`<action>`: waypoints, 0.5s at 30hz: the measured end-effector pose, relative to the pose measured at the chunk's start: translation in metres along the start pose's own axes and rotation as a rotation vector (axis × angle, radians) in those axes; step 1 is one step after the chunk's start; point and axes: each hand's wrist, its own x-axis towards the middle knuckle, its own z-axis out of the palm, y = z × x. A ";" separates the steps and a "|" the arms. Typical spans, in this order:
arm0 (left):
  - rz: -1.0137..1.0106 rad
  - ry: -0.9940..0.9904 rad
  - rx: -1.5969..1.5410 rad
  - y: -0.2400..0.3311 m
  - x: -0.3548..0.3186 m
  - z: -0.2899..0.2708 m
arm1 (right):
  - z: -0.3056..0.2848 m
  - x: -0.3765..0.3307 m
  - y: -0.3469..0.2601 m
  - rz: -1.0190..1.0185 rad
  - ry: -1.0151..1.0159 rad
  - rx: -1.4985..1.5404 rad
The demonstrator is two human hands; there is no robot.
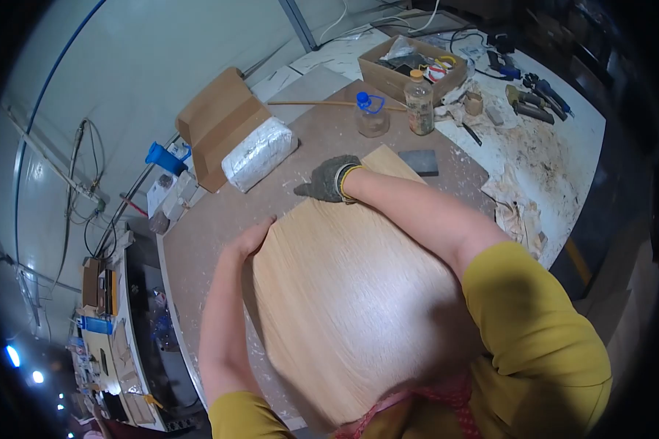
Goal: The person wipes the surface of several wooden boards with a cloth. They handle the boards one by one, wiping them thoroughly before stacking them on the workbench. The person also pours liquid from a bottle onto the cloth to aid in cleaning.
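A large light wood-grain panel (344,293) with angled corners lies in front of me, its near end close to my body. My left hand (256,238) is bare and curls round the panel's left edge, its fingertips partly hidden behind the board. Across the board reaches my right arm. My right hand (331,180), in a dark work glove, rests at the far edge of the panel with its fingers bent and one digit pointing left. Whatever lies under that glove is hidden. A flat grey block (419,162) sits just right of the panel's far corner.
Beyond my hands stand a silver-wrapped bundle (260,154), an open cardboard box (223,121), a blue-capped jug (372,117) and an orange-capped bottle (419,104). Farther back is a carton of odds and ends (377,73). Pliers-like tools (538,102) and crumpled cloth (516,208) lie right.
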 end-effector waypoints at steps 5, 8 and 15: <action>-0.006 0.302 0.072 0.030 -0.055 0.035 | 0.011 -0.034 0.061 -0.416 0.317 -0.146; 0.128 0.486 0.087 -0.059 -0.087 0.032 | -0.018 -0.104 0.098 -0.592 0.756 -0.335; -0.079 0.413 -0.762 -0.155 -0.121 0.020 | 0.026 -0.373 0.183 0.117 0.758 1.150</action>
